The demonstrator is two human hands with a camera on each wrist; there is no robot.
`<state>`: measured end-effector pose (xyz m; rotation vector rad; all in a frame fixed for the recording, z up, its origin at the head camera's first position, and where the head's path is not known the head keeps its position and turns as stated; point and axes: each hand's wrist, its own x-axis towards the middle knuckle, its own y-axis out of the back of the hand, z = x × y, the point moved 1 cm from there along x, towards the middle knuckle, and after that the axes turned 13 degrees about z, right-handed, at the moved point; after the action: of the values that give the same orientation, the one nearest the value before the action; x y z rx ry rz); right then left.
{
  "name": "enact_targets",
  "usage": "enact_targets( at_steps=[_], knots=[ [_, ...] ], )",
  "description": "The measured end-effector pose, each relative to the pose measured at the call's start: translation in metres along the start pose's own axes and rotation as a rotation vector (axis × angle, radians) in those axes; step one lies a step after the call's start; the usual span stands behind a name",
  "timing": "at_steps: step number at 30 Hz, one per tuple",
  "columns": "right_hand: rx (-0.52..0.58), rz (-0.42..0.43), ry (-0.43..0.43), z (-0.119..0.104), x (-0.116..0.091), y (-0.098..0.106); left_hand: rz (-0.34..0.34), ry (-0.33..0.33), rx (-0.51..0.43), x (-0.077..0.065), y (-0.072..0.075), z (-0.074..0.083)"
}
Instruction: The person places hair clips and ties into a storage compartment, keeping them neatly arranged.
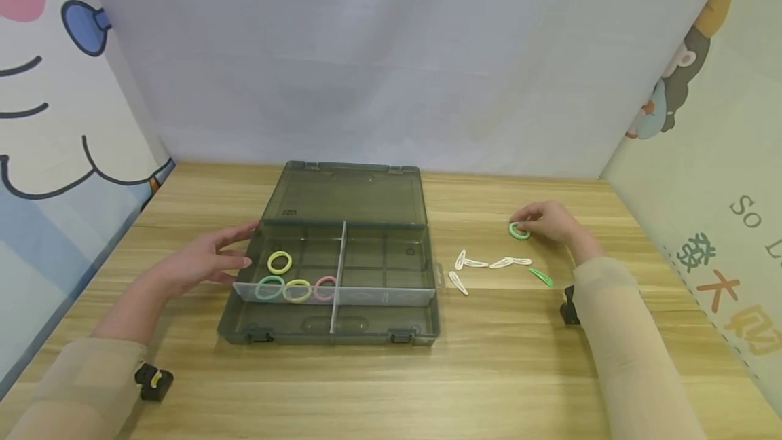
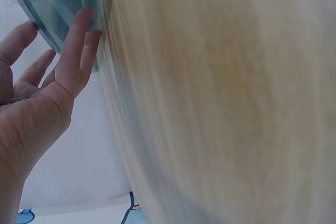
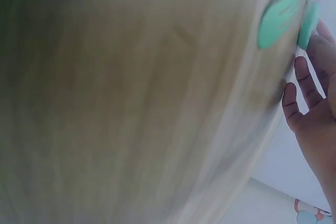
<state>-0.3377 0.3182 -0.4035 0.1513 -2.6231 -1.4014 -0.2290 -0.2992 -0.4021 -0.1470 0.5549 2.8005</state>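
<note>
A dark translucent divided box point(image 1: 330, 339) lies with its lid point(image 1: 348, 192) folded back. My left hand point(image 1: 201, 257) touches its left side with loosely extended fingers; in the left wrist view, the fingertips point(image 2: 81, 17) are at the box wall. Inside the back left compartment are a yellow hair tie point(image 1: 269, 265), a teal hair tie point(image 1: 259, 293), a second yellow one point(image 1: 297, 299) and a pink hair tie point(image 1: 316, 290). Over on the right, my right hand point(image 1: 552, 223) pinches a green hair tie point(image 1: 519, 235) between thumb and fingers, close over the table.
Several white snap hair clips point(image 1: 475, 263) lie right of the box, with a green snap clip point(image 1: 540, 277) nearer the right sleeve. The wooden table point(image 1: 489, 372) ends at a pale cloth backdrop point(image 1: 379, 87); patterned panels stand at both sides.
</note>
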Motion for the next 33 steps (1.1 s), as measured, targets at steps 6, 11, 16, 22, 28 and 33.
enact_targets(
  at_steps=[6, 11, 16, 22, 28, 33],
  knots=[
    [-0.002, -0.011, -0.007, -0.003, -0.001, -0.001, 0.001, 0.001, 0.01, 0.0, 0.0, 0.0],
    [-0.004, -0.02, -0.014, -0.008, -0.001, 0.0, 0.002, 0.005, 0.007, -0.001, -0.001, 0.001],
    [0.011, -0.033, -0.03, -0.011, -0.001, 0.0, 0.002, 0.002, 0.007, -0.001, -0.001, 0.001],
    [0.003, -0.03, -0.009, -0.013, 0.0, 0.002, 0.006, 0.005, 0.006, -0.001, -0.001, 0.003],
    [0.001, -0.048, -0.011, -0.022, 0.001, 0.003, 0.004, 0.011, 0.008, -0.002, -0.001, 0.004],
    [-0.004, -0.041, 0.0, -0.033, 0.004, 0.005, 0.002, 0.013, -0.005, -0.001, 0.0, 0.002]
  ],
)
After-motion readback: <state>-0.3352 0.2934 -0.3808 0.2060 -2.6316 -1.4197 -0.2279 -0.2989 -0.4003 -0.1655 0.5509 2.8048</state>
